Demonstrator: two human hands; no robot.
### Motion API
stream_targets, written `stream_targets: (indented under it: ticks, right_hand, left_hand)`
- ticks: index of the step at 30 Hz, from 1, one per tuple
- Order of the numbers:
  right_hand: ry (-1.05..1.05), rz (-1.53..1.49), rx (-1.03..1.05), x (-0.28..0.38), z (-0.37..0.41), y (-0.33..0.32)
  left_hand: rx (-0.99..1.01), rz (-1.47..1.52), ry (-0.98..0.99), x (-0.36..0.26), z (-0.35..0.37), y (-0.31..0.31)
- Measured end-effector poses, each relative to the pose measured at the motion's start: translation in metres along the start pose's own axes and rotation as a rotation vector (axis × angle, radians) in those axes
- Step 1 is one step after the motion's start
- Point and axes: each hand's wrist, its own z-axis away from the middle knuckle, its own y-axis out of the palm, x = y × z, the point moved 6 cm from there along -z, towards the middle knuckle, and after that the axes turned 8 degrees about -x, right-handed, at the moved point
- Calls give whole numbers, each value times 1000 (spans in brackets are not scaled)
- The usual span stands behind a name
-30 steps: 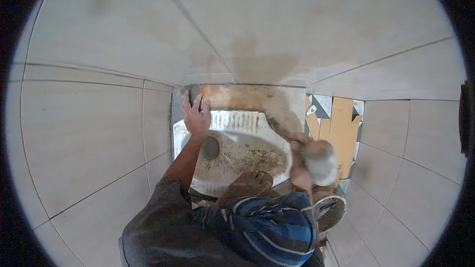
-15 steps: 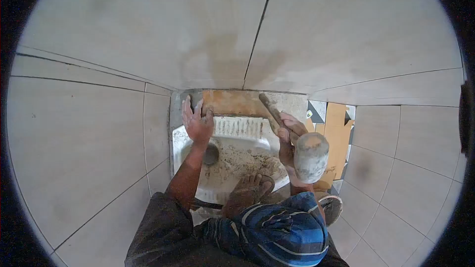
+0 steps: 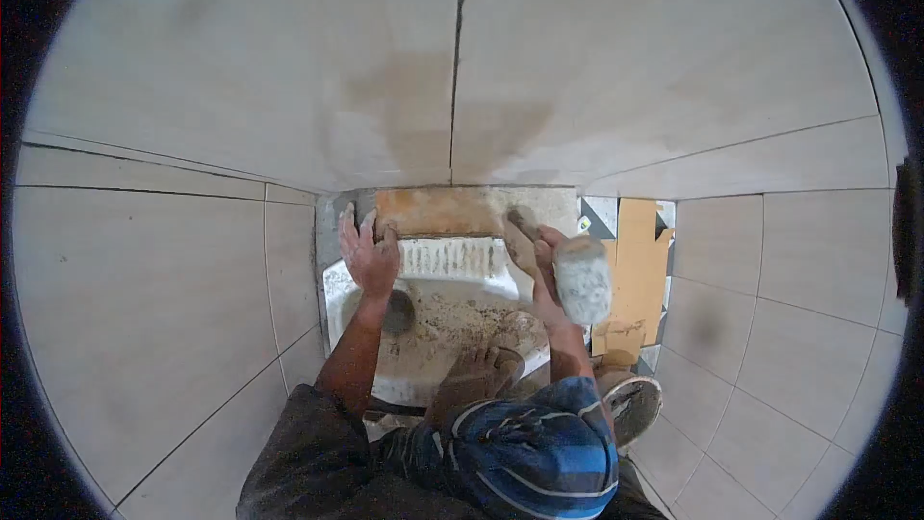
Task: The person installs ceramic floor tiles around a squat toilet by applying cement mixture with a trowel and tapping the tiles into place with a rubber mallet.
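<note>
A rubber mallet with a pale, dusty head (image 3: pixel 583 281) is in my right hand (image 3: pixel 547 274), whose fingers wrap its handle; the handle's end points toward the wall. Under it lies a long tile strip (image 3: pixel 438 213), wet orange-brown on the left and paler on the right, set between the wall and a squat toilet pan (image 3: pixel 452 284). My left hand (image 3: pixel 371 255) rests at the strip's left end with the fingers spread, one fingertip on the brown surface. Grey mortar (image 3: pixel 332 221) shows left of the strip.
Tiled walls (image 3: pixel 144 289) stand close on the left, ahead and on the right. My bare foot (image 3: pixel 472 376) is in the dirty pan, near its dark drain hole (image 3: pixel 398 312). At the right lie cardboard (image 3: pixel 630 279) and a bucket (image 3: pixel 633 404).
The mallet head has turned and moved a little left and up, with my right hand. My left hand stays at the strip's left end. The whole view has shifted slightly.
</note>
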Motion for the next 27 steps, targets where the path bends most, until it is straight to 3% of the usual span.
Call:
stream_targets:
  ticks: [1, 3, 4, 6, 7, 10, 11, 12, 14, 16, 18, 19, 20, 22, 23, 26, 27]
  right_hand:
    - [-4, -5, 2, 19, -12, -5]
    - [355, -436, -86, 35, -23, -22]
    - [362, -437, -88, 15, -10, -14]
    - [49, -166, 45, -22, 16, 9]
    - [240, -207, 52, -8, 7, -6]
    - [382, -238, 138, 29, -33, -27]
    - [384, -517, 1, 47, -40, -39]
    - [391, -516, -2, 31, -28, -32]
    - [111, -189, -46, -14, 4, -12]
    - [121, -211, -47, -2, -8, -24]
    - [512, -413, -30, 12, -7, -43]
    - [652, -524, -128, 19, -9, -45]
    - [657, -526, -132, 15, -7, -47]
    - [379, -324, 10, 9, -10, -48]
    - [341, -321, 22, -6, -6, -42]
    - [349, -464, -120, -11, 8, -53]
    - [746, -366, -62, -3, 2, -60]
  left_hand:
    - [8, 12, -27, 0, 0, 0]
    - [42, 13, -51, 3, 1, -1]
    - [71, 27, -66, 3, -1, -1]
    - [72, 35, -62, 5, 0, 2]
    - [70, 35, -69, 6, 2, 3]
    - [70, 2, -69, 7, 2, 4]
    - [77, -3, -69, 7, 5, 1]
    - [74, 1, -73, 6, 4, 0]
    - [73, 21, -64, 2, 2, 2]
    - [47, 19, -38, 1, 0, 2]
    - [43, 15, -8, 1, 4, 0]
    - [40, 12, -13, 0, 3, 0]
    - [33, 12, -18, -2, 0, -1]
    - [20, 31, -12, -3, -1, 1]
    - [10, 42, -14, -1, 0, 1]
    - [14, 19, -34, 5, 5, 6]
    - [13, 7, -44, 0, 3, 2]
